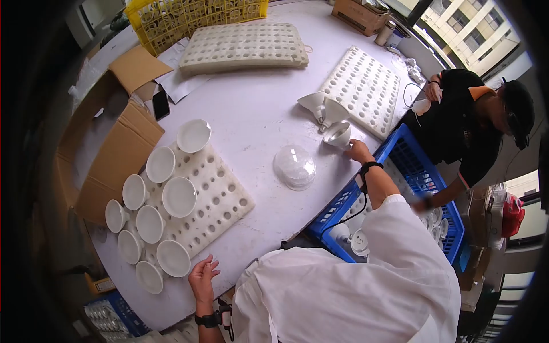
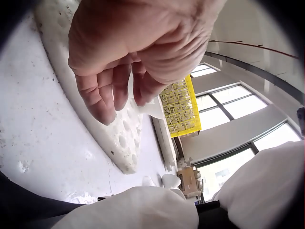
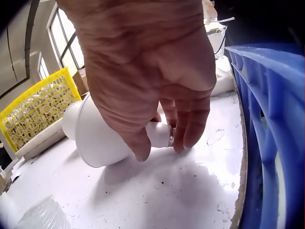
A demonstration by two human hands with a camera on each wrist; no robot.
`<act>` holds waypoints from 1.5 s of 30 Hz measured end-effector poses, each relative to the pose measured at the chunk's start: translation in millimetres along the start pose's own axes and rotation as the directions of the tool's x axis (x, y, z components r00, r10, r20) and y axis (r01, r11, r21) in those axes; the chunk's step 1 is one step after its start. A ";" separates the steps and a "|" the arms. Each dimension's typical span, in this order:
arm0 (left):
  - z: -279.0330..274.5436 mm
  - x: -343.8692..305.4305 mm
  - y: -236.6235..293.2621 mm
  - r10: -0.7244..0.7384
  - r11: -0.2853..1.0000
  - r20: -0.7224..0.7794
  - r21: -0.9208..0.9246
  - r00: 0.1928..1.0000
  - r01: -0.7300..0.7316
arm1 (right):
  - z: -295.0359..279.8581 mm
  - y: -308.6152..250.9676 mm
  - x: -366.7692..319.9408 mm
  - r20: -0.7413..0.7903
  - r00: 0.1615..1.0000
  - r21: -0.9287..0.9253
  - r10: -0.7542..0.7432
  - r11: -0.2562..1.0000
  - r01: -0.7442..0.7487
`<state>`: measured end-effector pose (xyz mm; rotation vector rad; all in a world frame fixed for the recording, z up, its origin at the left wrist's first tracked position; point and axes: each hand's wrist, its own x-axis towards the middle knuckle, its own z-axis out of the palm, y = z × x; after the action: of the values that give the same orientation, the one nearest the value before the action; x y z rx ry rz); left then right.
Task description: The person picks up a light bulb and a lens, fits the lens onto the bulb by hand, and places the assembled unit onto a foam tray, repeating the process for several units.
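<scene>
My right hand (image 1: pixel 360 152) (image 3: pixel 147 71) pinches the narrow base of a white lamp housing (image 1: pixel 337 135) (image 3: pixel 102 138), which lies on its side on the table. Two more white housings (image 1: pixel 334 111) lie just beyond it. My left hand (image 1: pixel 202 279) (image 2: pixel 138 43) hangs loosely curled at the near edge of a foam board (image 1: pixel 214 191) (image 2: pixel 125 138), holding nothing. Several white housings stand in that board with their wide mouths up, the closest one (image 1: pixel 173 258) just left of this hand. A clear dome stack (image 1: pixel 295 167) sits on the table between the hands.
A blue crate (image 1: pixel 330 214) (image 3: pixel 271 90) with housings stands at the right table edge, a person (image 1: pixel 474 114) beyond it. Farther back are foam boards (image 1: pixel 243 46) (image 1: pixel 366 86) and a yellow crate (image 1: pixel 150 34). An open carton (image 1: pixel 117 154) and phone (image 1: pixel 160 105) are left.
</scene>
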<state>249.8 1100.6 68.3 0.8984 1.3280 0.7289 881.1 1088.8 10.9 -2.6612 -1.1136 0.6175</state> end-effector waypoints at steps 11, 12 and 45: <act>78.8 19.1 58.7 0.047 0.999 0.491 -0.009 0.870 -0.049 | -12.8 -141.1 -116.7 0.066 0.948 0.461 -0.311 0.852 0.247; 93.6 23.5 62.2 0.082 0.997 0.505 -0.028 0.859 -0.078 | -8.7 -168.3 -138.5 0.129 0.917 0.555 -0.377 0.794 0.248; 67.3 14.0 41.9 0.328 0.888 0.157 0.286 0.931 -0.361 | 36.0 -212.7 -94.0 0.170 0.850 0.504 -0.499 0.785 0.360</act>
<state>320.3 1124.3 98.9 1.4362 1.2200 0.7425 670.7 1170.9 76.9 -1.8615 -1.3940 1.0493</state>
